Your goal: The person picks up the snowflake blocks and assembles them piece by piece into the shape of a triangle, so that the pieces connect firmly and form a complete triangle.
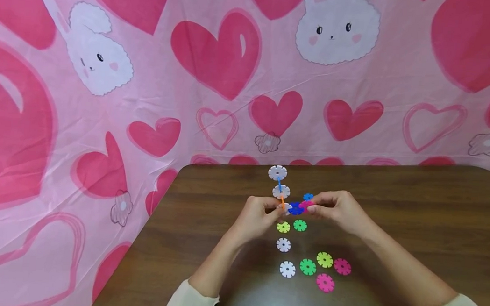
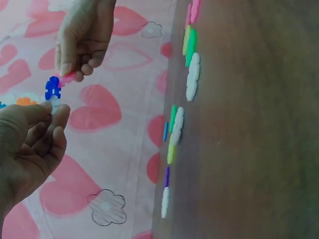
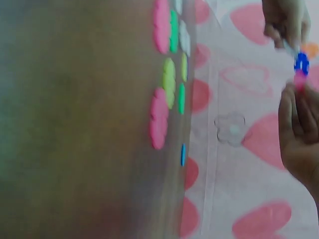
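Above the table, my left hand (image 1: 259, 218) pinches a white notched disc (image 2: 55, 105) at the near end of a linked chain. From it the chain runs away through an orange disc (image 1: 283, 202), a white disc (image 1: 281, 191), a blue disc (image 1: 279, 184) seen edge-on, and a far white disc (image 1: 277, 173). A dark blue disc (image 1: 296, 208) joins the pinched white one on its right. Thumb and fingers of my right hand (image 1: 344, 209) pinch a pink disc (image 3: 300, 80) against the dark blue disc's right edge. Fingertips partly cover both pinched discs.
Loose notched discs lie on the brown table (image 1: 425, 229): a light blue one (image 1: 308, 196) behind the hands, and nearer, yellow (image 1: 283, 227), green (image 1: 300, 225), white (image 1: 283, 244) and pink (image 1: 325, 283) ones among several. A pink heart-and-rabbit cloth (image 1: 147, 95) hangs behind the table.
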{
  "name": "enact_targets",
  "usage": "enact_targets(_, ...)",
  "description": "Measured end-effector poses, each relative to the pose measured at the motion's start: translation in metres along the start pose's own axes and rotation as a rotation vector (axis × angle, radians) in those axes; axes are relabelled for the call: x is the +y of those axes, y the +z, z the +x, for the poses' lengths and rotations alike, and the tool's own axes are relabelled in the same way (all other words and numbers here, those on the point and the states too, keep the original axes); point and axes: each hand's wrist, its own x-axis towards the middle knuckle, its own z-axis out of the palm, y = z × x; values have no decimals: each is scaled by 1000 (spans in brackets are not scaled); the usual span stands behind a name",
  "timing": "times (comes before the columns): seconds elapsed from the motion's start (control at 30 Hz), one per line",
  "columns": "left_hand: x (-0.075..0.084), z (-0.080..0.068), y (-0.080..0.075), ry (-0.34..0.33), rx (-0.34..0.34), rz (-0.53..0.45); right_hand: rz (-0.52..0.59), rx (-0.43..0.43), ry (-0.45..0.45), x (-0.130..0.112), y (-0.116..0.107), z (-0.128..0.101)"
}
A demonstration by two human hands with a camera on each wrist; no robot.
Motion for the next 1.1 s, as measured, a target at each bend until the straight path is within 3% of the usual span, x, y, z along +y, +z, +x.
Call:
enact_targets(0.1,3,1,-1,0,-12,7,140,-37,-8,9,-11,9)
enact_targets(0.17,6,1,-2,5,-11,9,203,13,25,16,-18,18)
enact_targets(0.23,9,1,-3,15,-7,11,180,95,64,25,-24,29)
enact_targets(0.3,12,1,-3,32,-6,-2,75,156,134,37,-26,39)
enact_targets(0.37,15,1,-3,52,-3,-12,-111,165,187,50,-27,48)
enact_targets(0.5,20,1,-3,76,20,-20,-373,162,219,74,-22,61)
enact_targets(0.57,21,2,-3,78,35,-20,-441,165,219,83,-20,67)
enact_targets(0.83,23,2,-3,57,59,-58,-548,65,279,100,-13,73)
enact_targets(1.1,20,4,-2,51,75,-64,-571,62,238,101,-7,74)
